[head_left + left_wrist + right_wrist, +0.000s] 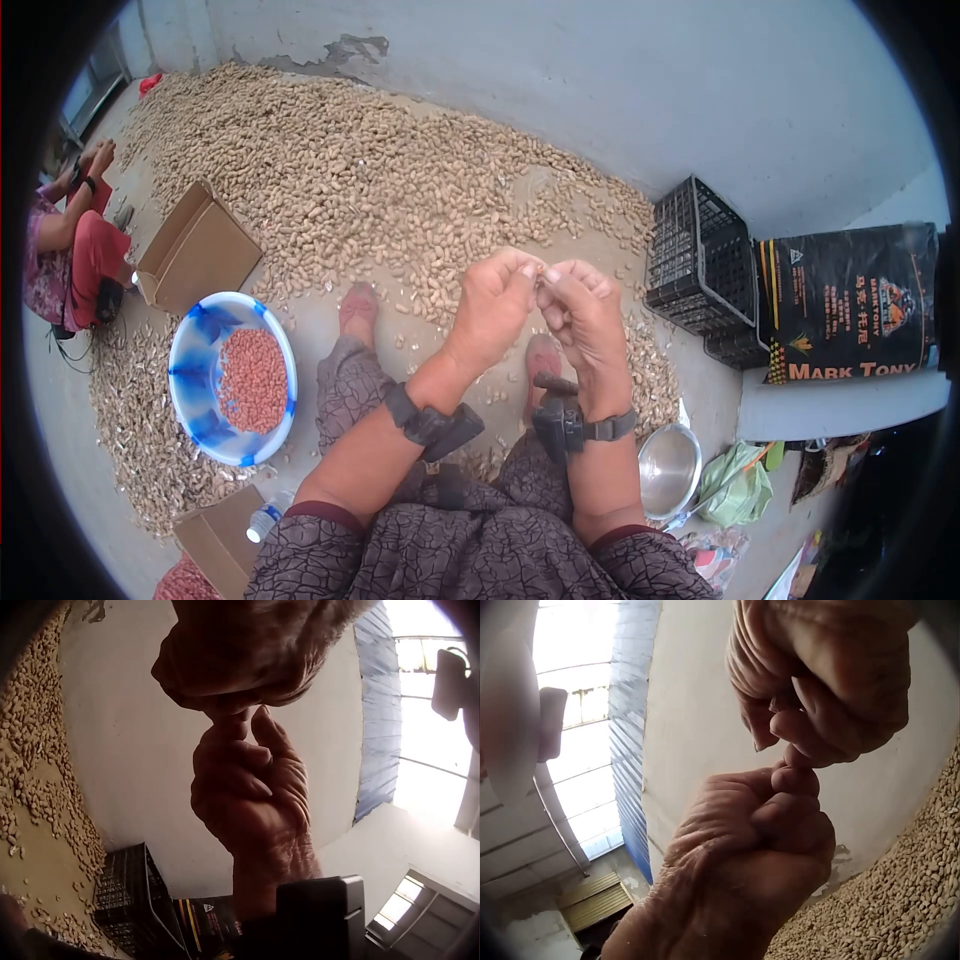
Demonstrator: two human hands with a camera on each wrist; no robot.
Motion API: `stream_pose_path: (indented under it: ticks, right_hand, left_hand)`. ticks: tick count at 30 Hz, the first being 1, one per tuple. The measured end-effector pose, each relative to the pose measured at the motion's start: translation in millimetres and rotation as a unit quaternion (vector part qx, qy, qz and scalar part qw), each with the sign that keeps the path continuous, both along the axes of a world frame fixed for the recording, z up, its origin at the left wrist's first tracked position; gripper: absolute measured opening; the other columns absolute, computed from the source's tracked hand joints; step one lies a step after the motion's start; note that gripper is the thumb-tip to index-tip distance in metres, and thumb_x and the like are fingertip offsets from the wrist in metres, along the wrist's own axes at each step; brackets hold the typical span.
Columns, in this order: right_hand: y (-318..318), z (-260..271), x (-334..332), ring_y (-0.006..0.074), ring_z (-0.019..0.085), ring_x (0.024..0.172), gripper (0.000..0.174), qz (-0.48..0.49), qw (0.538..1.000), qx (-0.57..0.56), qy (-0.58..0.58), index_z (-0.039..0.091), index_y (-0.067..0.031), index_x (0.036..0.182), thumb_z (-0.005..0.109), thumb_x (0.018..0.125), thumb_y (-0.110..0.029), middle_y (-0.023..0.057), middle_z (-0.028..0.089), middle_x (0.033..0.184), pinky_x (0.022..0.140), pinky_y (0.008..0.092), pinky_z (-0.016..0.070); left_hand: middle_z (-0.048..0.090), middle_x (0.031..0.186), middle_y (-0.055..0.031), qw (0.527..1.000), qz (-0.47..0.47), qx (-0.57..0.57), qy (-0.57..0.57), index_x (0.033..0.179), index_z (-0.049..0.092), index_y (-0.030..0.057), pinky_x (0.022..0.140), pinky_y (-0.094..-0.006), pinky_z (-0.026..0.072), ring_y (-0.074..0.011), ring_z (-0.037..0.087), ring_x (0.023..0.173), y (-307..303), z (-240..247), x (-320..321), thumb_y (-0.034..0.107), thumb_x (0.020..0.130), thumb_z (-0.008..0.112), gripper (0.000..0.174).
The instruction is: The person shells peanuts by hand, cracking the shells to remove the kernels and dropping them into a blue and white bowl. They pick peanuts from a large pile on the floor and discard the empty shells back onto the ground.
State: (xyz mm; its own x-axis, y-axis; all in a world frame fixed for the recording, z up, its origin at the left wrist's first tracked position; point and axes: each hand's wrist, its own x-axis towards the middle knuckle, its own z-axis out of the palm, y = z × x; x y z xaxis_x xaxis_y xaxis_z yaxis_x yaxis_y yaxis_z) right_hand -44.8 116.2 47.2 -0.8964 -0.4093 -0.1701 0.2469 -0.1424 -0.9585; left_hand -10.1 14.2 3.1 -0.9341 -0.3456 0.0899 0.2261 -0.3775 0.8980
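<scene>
Both hands meet fingertip to fingertip over the floor, in front of the person's knees. Between the tips is a small peanut (541, 270), mostly hidden by the fingers. The left hand (492, 305) pinches it from the left with thumb and forefinger. From the other side the right hand (585, 308) pinches at the same spot, its other fingers curled in. In the left wrist view the right hand (251, 795) faces the camera from below; the right wrist view has the left hand (742, 847) underneath. Beyond the hands spreads a large heap of unshelled peanuts (350, 170).
A blue-and-white basin (182, 370) of shelled pink peanuts (252, 380) stands left, among empty shells (135, 420). Cardboard boxes (195, 250) and another person (85, 235) are farther left. Right are a black crate (700, 260), a black sack (850, 300) and a metal bowl (668, 470).
</scene>
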Motion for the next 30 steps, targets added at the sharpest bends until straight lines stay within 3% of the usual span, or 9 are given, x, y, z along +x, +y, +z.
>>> stream_pose_path:
  ticks: [2, 5, 9, 11, 14, 18, 20, 24, 30]
  right_hand:
    - [-0.9, 0.8, -0.6, 0.0021, 0.04, 0.04, 0.009, 0.019, 1.0, -0.014, -0.008, 0.054, -0.0009, 0.073, 0.058, 0.078, -0.008, 0.0028, 0.054, 0.058, 0.033, 0.0141, 0.0257]
    - [-2.9, -5.2, -0.5, 0.0021, 0.039, 0.04, 0.011, 0.001, 1.0, 0.018, -0.02, 0.055, -0.0009, 0.075, 0.058, 0.079, -0.011, 0.0018, 0.053, 0.058, 0.033, 0.014, 0.0254]
    - [-0.8, -8.1, -3.5, 0.0026, 0.041, 0.04, 0.009, -0.008, 1.0, 0.02, -0.007, 0.055, -0.0018, 0.076, 0.057, 0.079, -0.01, 0.0011, 0.053, 0.058, 0.033, 0.0144, 0.0259]
    - [-0.6, -6.7, -3.5, 0.0029, 0.041, 0.04, 0.008, -0.006, 1.0, 0.027, -0.001, 0.055, -0.0022, 0.076, 0.057, 0.08, -0.01, 0.001, 0.053, 0.058, 0.033, 0.0145, 0.026]
    - [-0.3, -5.7, -2.6, 0.0033, 0.041, 0.04, 0.008, -0.014, 1.0, 0.02, 0.002, 0.055, -0.0026, 0.076, 0.057, 0.08, -0.01, 0.0007, 0.053, 0.058, 0.033, 0.0146, 0.0265]
    - [0.4, -6.5, -2.8, 0.0036, 0.042, 0.041, 0.008, -0.024, 1.0, 0.013, 0.001, 0.055, -0.0021, 0.076, 0.056, 0.08, -0.009, 0.0009, 0.053, 0.058, 0.034, 0.0147, 0.0281]
    - [-0.6, -7.4, -2.7, 0.0038, 0.042, 0.041, 0.008, -0.033, 0.999, 0.007, 0.003, 0.055, -0.0019, 0.076, 0.055, 0.08, -0.009, 0.001, 0.053, 0.057, 0.035, 0.0147, 0.0285]
    - [-2.4, -11.7, -1.1, 0.0041, 0.042, 0.04, 0.009, -0.056, 0.997, 0.026, 0.047, 0.056, -0.0014, 0.075, 0.054, 0.08, -0.009, 0.0014, 0.052, 0.055, 0.033, 0.0151, 0.0272]
    - [6.1, -2.1, -4.2, 0.0046, 0.042, 0.039, 0.011, -0.028, 1.0, 0.009, 0.007, 0.056, -0.001, 0.074, 0.054, 0.08, -0.01, 0.0029, 0.053, 0.057, 0.032, 0.0157, 0.027]
  left_hand:
    - [0.05, 0.062, 0.0009, 0.991, 0.034, -0.128, -0.008, 0.084, 0.055, -0.0016, 0.049, -0.019, 0.0353, -0.0036, 0.043, 0.056, -0.1, 3.3, 2.2, 0.005, 0.085, 0.043, 0.014]
    - [0.051, 0.064, 0.0006, 0.977, 0.049, -0.208, -0.021, 0.084, 0.054, -0.0017, 0.049, -0.0191, 0.036, -0.0035, 0.043, 0.056, -1.2, 2.1, 2.7, 0.005, 0.085, 0.043, 0.013]
    - [0.052, 0.064, 0.0003, 0.994, 0.006, -0.112, -0.021, 0.088, 0.053, -0.0018, 0.048, -0.0188, 0.0356, -0.0033, 0.043, 0.055, -3.3, 3.0, 1.6, 0.005, 0.085, 0.043, 0.012]
    - [0.052, 0.065, 0.0, 0.997, -0.059, 0.047, -0.025, 0.092, 0.052, -0.0017, 0.048, -0.0166, 0.0339, -0.0024, 0.042, 0.055, -4.7, 5.7, 2.0, 0.005, 0.085, 0.043, 0.013]
    - [0.052, 0.064, -0.0002, 0.984, -0.085, 0.156, -0.022, 0.094, 0.052, -0.0013, 0.044, -0.0152, 0.0304, -0.0014, 0.04, 0.051, -3.7, 6.0, 0.8, 0.009, 0.086, 0.046, 0.015]
    - [0.051, 0.062, 0.0007, 0.979, -0.114, 0.172, -0.011, 0.089, 0.054, 0.001, 0.04, -0.0149, 0.0267, -0.0008, 0.038, 0.047, -7.0, 15.1, 5.3, 0.015, 0.086, 0.05, 0.015]
    - [0.049, 0.059, 0.0021, 0.994, -0.061, 0.034, -0.089, 0.082, 0.055, 0.0037, 0.037, -0.0154, 0.0243, -0.0006, 0.036, 0.045, -5.7, 17.3, 4.0, 0.019, 0.085, 0.054, 0.015]
    - [0.049, 0.057, 0.003, 0.991, -0.094, -0.004, -0.096, 0.077, 0.055, 0.0054, 0.038, -0.0148, 0.024, -0.0005, 0.036, 0.045, -14.2, 11.2, 4.0, 0.02, 0.084, 0.055, 0.016]
    - [0.05, 0.058, 0.0029, 0.992, -0.128, -0.021, -0.002, 0.079, 0.056, 0.0051, 0.038, -0.0147, 0.0234, 0.0, 0.036, 0.045, -13.6, 10.2, 2.9, 0.018, 0.084, 0.055, 0.014]
